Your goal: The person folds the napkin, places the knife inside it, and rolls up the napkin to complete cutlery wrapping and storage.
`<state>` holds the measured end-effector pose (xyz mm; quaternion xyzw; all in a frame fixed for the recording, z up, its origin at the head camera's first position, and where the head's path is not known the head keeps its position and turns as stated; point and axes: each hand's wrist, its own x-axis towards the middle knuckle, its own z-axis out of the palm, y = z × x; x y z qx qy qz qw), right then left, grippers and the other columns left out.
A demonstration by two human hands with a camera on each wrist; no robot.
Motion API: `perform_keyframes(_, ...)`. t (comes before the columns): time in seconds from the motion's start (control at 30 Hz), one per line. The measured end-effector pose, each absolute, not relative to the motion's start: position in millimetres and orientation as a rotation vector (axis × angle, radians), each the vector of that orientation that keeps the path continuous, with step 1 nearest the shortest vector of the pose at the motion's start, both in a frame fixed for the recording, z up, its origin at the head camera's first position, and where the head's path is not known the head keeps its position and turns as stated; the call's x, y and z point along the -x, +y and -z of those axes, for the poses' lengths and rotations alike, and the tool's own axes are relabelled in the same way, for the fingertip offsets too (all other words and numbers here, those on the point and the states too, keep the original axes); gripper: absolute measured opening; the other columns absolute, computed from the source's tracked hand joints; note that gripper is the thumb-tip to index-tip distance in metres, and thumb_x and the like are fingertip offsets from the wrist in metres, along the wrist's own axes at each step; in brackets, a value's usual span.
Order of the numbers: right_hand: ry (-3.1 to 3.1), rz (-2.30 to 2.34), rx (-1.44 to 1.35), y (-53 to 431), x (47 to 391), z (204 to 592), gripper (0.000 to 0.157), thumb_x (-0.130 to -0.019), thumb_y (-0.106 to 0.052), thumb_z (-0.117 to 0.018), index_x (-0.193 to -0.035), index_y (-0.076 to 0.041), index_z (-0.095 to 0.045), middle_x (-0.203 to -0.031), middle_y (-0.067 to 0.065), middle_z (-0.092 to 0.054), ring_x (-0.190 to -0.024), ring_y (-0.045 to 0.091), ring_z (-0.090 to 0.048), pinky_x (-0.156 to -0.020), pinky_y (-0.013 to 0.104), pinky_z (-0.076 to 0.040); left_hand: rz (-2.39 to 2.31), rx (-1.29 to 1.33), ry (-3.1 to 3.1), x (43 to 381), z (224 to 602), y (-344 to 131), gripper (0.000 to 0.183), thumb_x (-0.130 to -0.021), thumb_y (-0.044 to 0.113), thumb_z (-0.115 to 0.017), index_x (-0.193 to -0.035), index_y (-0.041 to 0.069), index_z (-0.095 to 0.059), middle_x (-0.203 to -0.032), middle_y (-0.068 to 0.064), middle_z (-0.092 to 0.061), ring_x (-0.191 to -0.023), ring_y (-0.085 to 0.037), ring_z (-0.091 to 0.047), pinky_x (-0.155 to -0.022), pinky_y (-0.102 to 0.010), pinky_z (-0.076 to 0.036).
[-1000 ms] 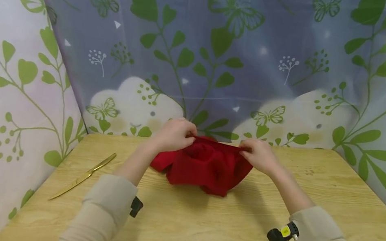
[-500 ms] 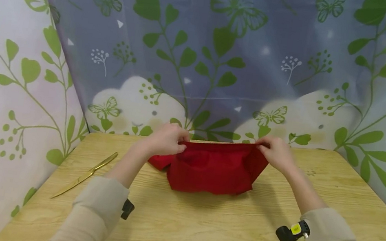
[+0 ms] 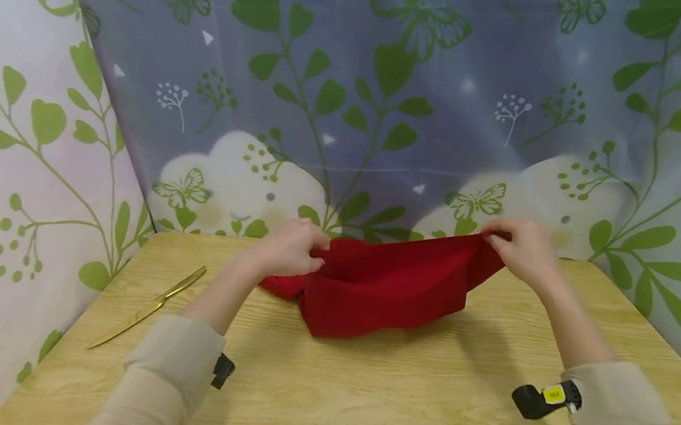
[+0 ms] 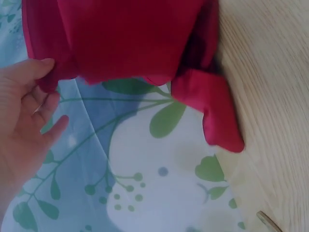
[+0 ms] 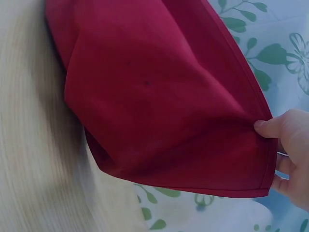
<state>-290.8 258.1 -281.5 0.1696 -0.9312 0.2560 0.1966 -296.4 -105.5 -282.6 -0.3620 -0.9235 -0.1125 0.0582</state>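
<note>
A red cloth (image 3: pixel 388 292) with a hemmed edge is stretched between both hands over the far middle of the table. My left hand (image 3: pixel 295 248) pinches its upper edge on the left; in the left wrist view the thumb lies over the red fabric (image 4: pixel 130 38). On the right, my right hand (image 3: pixel 521 251) pinches the edge close to a corner and stands higher than the left. The right wrist view has the cloth (image 5: pixel 159 106) hanging in folds from thumb and fingers. A loose red end (image 3: pixel 281 285) lies on the table beyond the left hand.
A gold table knife (image 3: pixel 150 309) lies slanted on the left of the wooden table (image 3: pixel 353 403). Behind the table hangs a curtain (image 3: pixel 305 91) printed with leaves and butterflies, and more of it closes off both sides.
My right hand has moved right and up, drawing the cloth's edge out wider and smoother. The left hand has shifted slightly left and keeps its pinch. The knife has stayed put.
</note>
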Motion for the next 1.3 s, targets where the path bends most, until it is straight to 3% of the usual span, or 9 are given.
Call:
perform_keyframes(0.1,-2.612,-0.723,-0.456,267,289,279,0.019,-0.089,-0.001,-0.055,-0.101,0.006,-0.066,-0.104,0.026,-0.063,-0.098,0.041,-0.056,-0.081,0.051,-0.043,0.284,1.089,-2.785,296,282,-111,0.003,-0.080,0.006,-0.063,-0.080,0.007,-0.066,-0.072,0.001,-0.059,-0.077,-0.021,-0.049,-0.072,-0.034,-0.039)
perform_keyframes(0.2,-2.630,-0.720,-0.429,274,286,276,0.019,-0.090,-0.003,-0.054,-0.103,0.006,-0.065,-0.105,0.026,-0.062,-0.099,0.041,-0.056,-0.081,0.051,-0.043,0.168,1.071,-2.720,296,282,-120,0.012,-0.078,0.003,-0.062,-0.069,0.011,-0.061,-0.061,0.005,-0.051,-0.070,-0.020,-0.045,-0.069,-0.034,-0.035)
perform_keyframes(0.43,-2.639,-0.566,-0.373,294,277,270,0.019,-0.090,-0.007,-0.056,-0.102,0.003,-0.067,-0.101,0.024,-0.064,-0.088,0.039,-0.059,-0.068,0.046,-0.044,0.076,0.969,-2.663,298,281,-148,0.014,-0.077,0.001,-0.060,-0.071,0.012,-0.067,-0.066,0.003,-0.061,-0.067,-0.023,-0.048,-0.070,-0.039,-0.038)
perform_keyframes(0.6,-2.651,-0.496,-0.456,309,269,266,0.017,-0.088,-0.004,-0.058,-0.101,0.004,-0.067,-0.098,0.024,-0.065,-0.084,0.036,-0.060,-0.067,0.046,-0.045,0.159,0.893,-2.654,294,277,-172,0.012,-0.078,0.002,-0.060,-0.079,0.007,-0.071,-0.073,-0.001,-0.066,-0.071,-0.026,-0.052,-0.074,-0.045,-0.041)
perform_keyframes(0.83,-2.543,-0.388,-0.534,311,247,247,0.016,-0.084,-0.003,-0.064,-0.099,-0.001,-0.070,-0.091,0.017,-0.068,-0.063,0.015,-0.049,-0.057,0.028,-0.037,0.270,0.764,-2.637,273,249,-196,0.011,-0.083,0.005,-0.062,-0.089,0.003,-0.071,-0.082,-0.007,-0.069,-0.077,-0.027,-0.055,-0.073,-0.043,-0.041)
perform_keyframes(1.0,-2.357,-0.364,-0.534,302,223,230,0.017,-0.075,0.003,-0.071,-0.091,-0.004,-0.072,-0.086,0.011,-0.069,-0.071,-0.002,-0.052,-0.061,0.010,-0.034,0.361,0.717,-2.526,249,226,-207,0.011,-0.082,0.002,-0.060,-0.088,0.003,-0.070,-0.083,-0.009,-0.068,-0.079,-0.026,-0.057,-0.073,-0.043,-0.043)
perform_keyframes(1.13,-2.243,-0.367,-0.620,301,204,220,0.024,-0.069,0.012,-0.072,-0.088,-0.003,-0.071,-0.079,0.010,-0.066,-0.069,-0.017,-0.041,-0.061,0.006,-0.034,0.444,0.736,-2.364,227,213,-212,0.012,-0.079,-0.004,-0.062,-0.087,0.002,-0.069,-0.081,-0.010,-0.067,-0.077,-0.026,-0.058,-0.072,-0.040,-0.041)
perform_keyframes(1.27,-2.205,-0.370,-0.688,302,186,213,0.029,-0.067,0.019,-0.069,-0.089,0.001,-0.069,-0.078,0.011,-0.064,-0.068,-0.020,-0.039,-0.057,0.006,-0.036,0.536,0.752,-2.189,206,200,-215,0.015,-0.076,-0.011,-0.063,-0.086,-0.002,-0.068,-0.079,-0.012,-0.065,-0.075,-0.017,-0.052,-0.067,-0.028,-0.036)
perform_keyframes(1.3,-2.207,-0.376,-0.687,302,182,212,0.029,-0.068,0.020,-0.067,-0.090,0.001,-0.068,-0.079,0.006,-0.064,-0.069,-0.021,-0.040,-0.056,0.006,-0.037,0.561,0.754,-2.150,200,197,-215,0.016,-0.075,-0.012,-0.062,-0.087,-0.003,-0.068,-0.078,-0.012,-0.064,-0.076,-0.013,-0.050,-0.067,-0.025,-0.035)
